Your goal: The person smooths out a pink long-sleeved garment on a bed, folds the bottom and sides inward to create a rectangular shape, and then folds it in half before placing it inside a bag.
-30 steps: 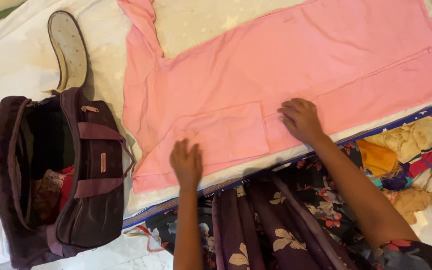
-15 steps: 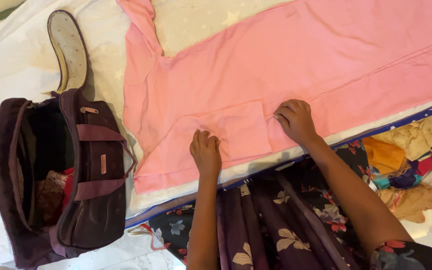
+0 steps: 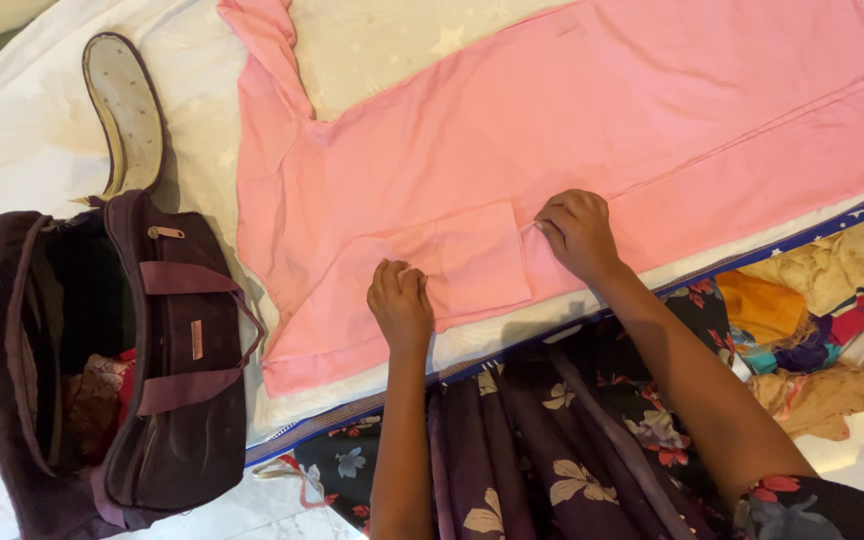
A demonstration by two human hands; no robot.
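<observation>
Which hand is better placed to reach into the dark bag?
Probably the left hand. It rests on the pink garment on the side nearer the open bag; the right hand lies farther away.

- The left hand (image 3: 401,302) lay palm down with its back to the camera, fingers curled under into a loose fist and knuckles pointing away from the body.
- The left forearm ran almost straight up from the bottom edge of the view, bare, wrist in line with it.
- The right hand (image 3: 576,232) lay further forward and to the right, palm down, fingers bent and bunched, the fingertips (image 3: 544,226) pinched together at its left edge.
- The right forearm came in on a slant from the lower right corner, bare to a flowered sleeve at the elbow.
- The two hands were near each other but apart.
</observation>
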